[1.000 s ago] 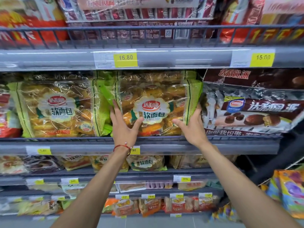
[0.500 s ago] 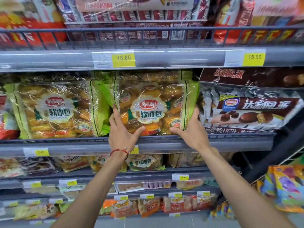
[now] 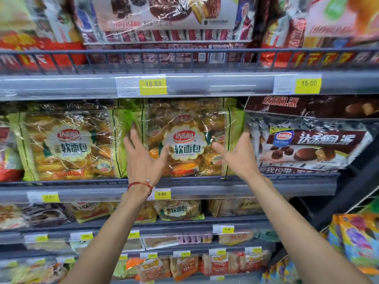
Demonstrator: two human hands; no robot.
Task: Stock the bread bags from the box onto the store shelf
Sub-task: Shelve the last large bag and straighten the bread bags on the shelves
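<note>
Left hand (image 3: 143, 160) is coming off the bag, fingers spread, gripping nothing. Bread bag (image 3: 185, 140) is now sitting upright on the shelf (image 3: 61, 184), released. Right hand (image 3: 239, 158) is opening too, empty, fingertips near the bag's edge. Placement looks done.

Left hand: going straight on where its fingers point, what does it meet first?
Probably the green left edge of the centre bread bag, beside the neighbouring bag; the left hand points there with open fingers. Depth unclear.

Red string bracelet (image 3: 140, 184), bare forearms
</note>
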